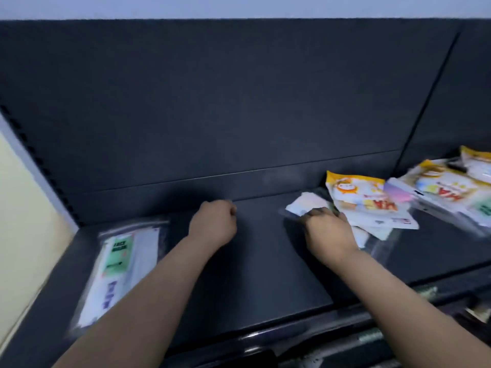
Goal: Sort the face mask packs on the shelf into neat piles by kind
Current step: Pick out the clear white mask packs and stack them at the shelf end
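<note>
On the dark shelf [260, 261] a clear mask pack with a green label [119, 264] lies flat at the left end. My left hand [214, 224] hovers in a loose fist over the bare middle, holding nothing. My right hand [328, 235] is closed on the edge of a clear pack with pale masks [305, 204] at the left side of a loose heap. That heap holds a yellow-topped pack [356, 192], a white pack under it [382, 221], and more yellow packs [446, 184] further right. The frame is motion-blurred.
The shelf's dark back panel [239, 102] rises right behind the packs. A cream wall and slotted upright [32, 166] bound the left end. The shelf's front lip [265, 338] runs below my forearms, with items on a lower shelf [475, 309] at the bottom right.
</note>
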Demonstrator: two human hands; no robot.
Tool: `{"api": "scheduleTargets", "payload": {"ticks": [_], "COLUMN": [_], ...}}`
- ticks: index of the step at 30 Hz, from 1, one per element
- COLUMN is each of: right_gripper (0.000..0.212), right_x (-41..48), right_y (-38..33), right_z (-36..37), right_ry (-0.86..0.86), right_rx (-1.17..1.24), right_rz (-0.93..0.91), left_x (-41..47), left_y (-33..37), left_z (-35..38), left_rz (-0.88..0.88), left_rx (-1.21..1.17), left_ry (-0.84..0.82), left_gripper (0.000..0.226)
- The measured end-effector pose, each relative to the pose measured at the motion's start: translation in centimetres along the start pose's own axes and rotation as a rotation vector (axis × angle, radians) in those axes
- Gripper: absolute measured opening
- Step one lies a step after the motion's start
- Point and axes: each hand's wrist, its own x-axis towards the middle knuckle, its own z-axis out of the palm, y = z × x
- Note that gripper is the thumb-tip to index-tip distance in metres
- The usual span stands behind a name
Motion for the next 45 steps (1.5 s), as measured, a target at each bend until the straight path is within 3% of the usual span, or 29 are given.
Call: {"api": "scheduleTargets", "payload": {"ticks": [8, 13, 15, 19, 22, 26, 29, 31, 33, 37, 40, 42, 45], "right_gripper": [0.054, 0.047, 0.047, 0.048, 0.045, 0.046, 0.047, 0.047, 0.044, 0.037, 0.044, 0.052, 0.042], "right_x": [-0.8, -0.3, -0.1, 0.8, 1.3, 1.9, 2.5, 2.7, 2.9, 2.7, 2.7, 2.8, 2.7], "right_y": [10.0, 13.5, 14.7, 16.4, 16.3, 14.6, 13.4, 12.9, 12.5, 12.3, 11.4, 10.5, 9.6], "right_z": [1.2, 2.2, 2.6, 3.4, 3.5, 3.3, 3.5, 3.6, 3.7, 3.9, 4.2, 4.2, 4.1], "right_ry": [-0.045, -0.146, -0.177, -0.208, -0.116, 0.078, 0.108, 0.105, 0.114, 0.103, -0.017, -0.085, 0.036], "right_rx": [0.067, 0.208, 0.224, 0.226, 0.246, 0.266, 0.269, 0.271, 0.261, 0.198, 0.092, 0.066, 0.152], "right_rz": [0.045, 0.028, 0.040, 0.082, 0.093, -0.070, -0.170, -0.217, -0.276, -0.324, -0.319, -0.304, -0.332], "left_x": [2.1, 2.9, 2.9, 2.6, 2.2, 1.1, 1.3, 1.9, 2.3, 2.5, 1.9, 1.4, 0.9], "left_y": [11.8, 15.4, 15.8, 15.7, 16.3, 16.2, 15.7, 15.4, 14.4, 11.9, 10.8, 10.5, 9.7], "left_z": [5.6, 8.6, 9.5, 9.7, 8.4, 6.7, 5.3, 4.4, 3.8, 3.8, 3.3, 3.1, 2.9], "left_rz": [0.261, 0.386, 0.362, 0.326, 0.258, 0.102, -0.010, -0.027, -0.063, -0.137, -0.145, -0.194, -0.247], "left_rx": [0.001, 0.165, 0.171, 0.208, 0.333, 0.582, 0.683, 0.581, 0.406, 0.299, 0.330, 0.292, 0.158], "left_ry": [-0.173, -0.344, -0.395, -0.331, -0.326, -0.395, -0.426, -0.362, -0.307, -0.488, -0.520, -0.518, -0.460], "left_gripper": [0.036, 0.050, 0.051, 0.046, 0.041, 0.041, 0.041, 0.039, 0.051, 0.073, 0.083, 0.079, 0.061]}}
